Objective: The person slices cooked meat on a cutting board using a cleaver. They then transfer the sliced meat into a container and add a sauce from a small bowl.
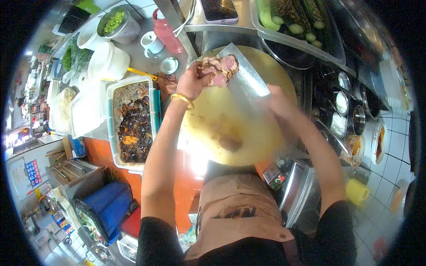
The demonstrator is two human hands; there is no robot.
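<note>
My left hand (192,81), with a yellow bracelet at its wrist, grips several pieces of sliced meat (218,71), brown outside and pink within. The slices lie against or over the broad blade of a cleaver (246,74). My right hand (279,101), partly blurred, holds the cleaver at its handle end; the handle itself is hidden by the fingers. Below both hands is a round yellowish chopping block (206,129). A brown wet stain marks its near part. Whether the blade touches the block cannot be told.
Left of the block stands a plastic tub of dark braised food (133,129). Behind it are a white bucket (108,61), an enamel mug (152,43) and a pink bottle (166,30). A shelf above holds a phone (219,11) and a vegetable bin (299,46). Metal seasoning containers (342,103) line the right.
</note>
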